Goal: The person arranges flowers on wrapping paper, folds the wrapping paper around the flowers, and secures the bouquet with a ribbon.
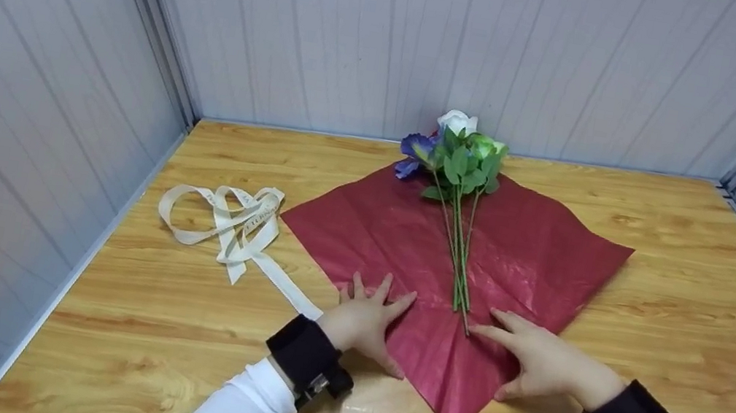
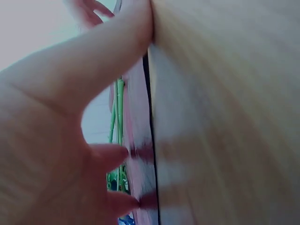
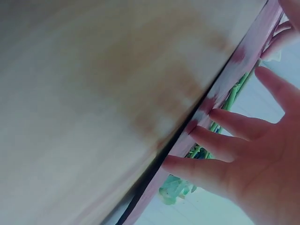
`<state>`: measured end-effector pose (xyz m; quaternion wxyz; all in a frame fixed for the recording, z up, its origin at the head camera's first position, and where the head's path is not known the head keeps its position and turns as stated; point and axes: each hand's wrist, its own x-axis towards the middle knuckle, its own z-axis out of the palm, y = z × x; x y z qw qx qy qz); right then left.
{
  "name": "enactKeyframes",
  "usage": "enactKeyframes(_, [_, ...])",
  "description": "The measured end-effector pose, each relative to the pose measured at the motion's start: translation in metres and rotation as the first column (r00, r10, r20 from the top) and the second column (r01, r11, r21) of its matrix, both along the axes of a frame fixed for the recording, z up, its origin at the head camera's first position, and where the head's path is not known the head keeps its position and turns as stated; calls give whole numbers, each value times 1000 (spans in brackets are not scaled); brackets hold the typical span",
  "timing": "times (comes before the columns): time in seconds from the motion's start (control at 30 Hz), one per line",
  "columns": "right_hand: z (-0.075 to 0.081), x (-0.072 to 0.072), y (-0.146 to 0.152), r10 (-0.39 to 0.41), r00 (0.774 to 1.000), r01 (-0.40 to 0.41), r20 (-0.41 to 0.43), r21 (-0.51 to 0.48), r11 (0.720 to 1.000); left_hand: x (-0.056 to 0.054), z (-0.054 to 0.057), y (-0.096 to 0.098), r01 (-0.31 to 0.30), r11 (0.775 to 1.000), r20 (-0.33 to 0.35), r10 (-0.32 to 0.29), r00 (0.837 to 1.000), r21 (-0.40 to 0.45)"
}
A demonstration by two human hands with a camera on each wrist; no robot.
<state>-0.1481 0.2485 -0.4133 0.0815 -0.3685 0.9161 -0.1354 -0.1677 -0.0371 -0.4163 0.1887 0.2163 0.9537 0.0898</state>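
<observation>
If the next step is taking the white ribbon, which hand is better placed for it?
Probably the left hand: the ribbon lies to its left, one end close by. The right hand is farther away, beyond the flower stems.

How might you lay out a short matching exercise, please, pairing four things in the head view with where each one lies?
Column one:
1. round white artificial flower
2. thin, diamond-shaped dark red sheet
3. cream fabric ribbon with dark lettering
4. ruffled purple-blue artificial flower

Column two:
A. in loose loops, farthest left of the four
B. at the left side of the flower bunch
C. at the very top of the flower bunch
D. spread beneath the slender green stems

Pairs: 1-C, 2-D, 3-A, 4-B
</observation>
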Motion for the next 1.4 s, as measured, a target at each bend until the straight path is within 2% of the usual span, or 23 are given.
enactKeyframes(0.23, [2,-2,-4,-53,998,53,28,4,999,0,-3,-4,56,996,32,-59,998,75])
enactKeyframes(0.37, [1,-2,-5,-75,997,75,13,12,997,1,-3,-2,89,995,-13,-88,996,55])
enactKeyframes(0.43, [0,-2,-5,-73,997,73,3,12,997,1,-2,0,129,991,-51,-127,991,25])
enactKeyframes(0.5, [0,-2,-4,-67,998,67,-11,9,998,2,-1,3,199,980,-103,-199,974,-13])
enactKeyframes(0.53, [0,-2,-4,-64,998,65,-17,7,998,2,1,5,243,969,-129,-245,961,-35])
enactKeyframes(0.63, [0,-2,-4,-67,997,67,-24,-1,998,3,3,8,368,927,-201,-375,905,-71])
enactKeyframes(0.7, [0,-2,-4,-77,997,77,-14,-5,997,3,4,8,412,909,-215,-415,884,-64])
enactKeyframes(0.77, [0,-2,-4,-82,997,82,-1,-10,997,3,4,7,428,902,-213,-429,878,-49])
enactKeyframes(0.83, [0,-3,-3,-82,997,82,10,-14,997,3,4,7,427,903,-206,-426,881,-38])
enactKeyframes(0.9, [0,-3,-2,-75,997,75,11,-18,997,3,4,7,432,901,-223,-430,875,-43])
enactKeyframes(0.97, [-1,-3,0,-61,998,62,6,-26,998,3,4,7,441,896,-253,-440,862,-56])
enactKeyframes(1.1, [-3,-4,4,11,999,-13,-39,-43,999,3,2,7,453,888,-344,-452,823,-81])
enactKeyframes(1.17, [-4,-4,8,58,995,-62,-76,-57,996,2,1,7,452,889,-374,-446,813,-78])
enactKeyframes(1.27, [-4,-3,13,81,990,-89,-114,-75,993,2,0,6,440,896,-382,-430,818,-66])
enactKeyframes(1.4, [-3,-2,18,21,993,-27,-115,-47,999,3,0,5,435,898,-394,-425,815,-71])
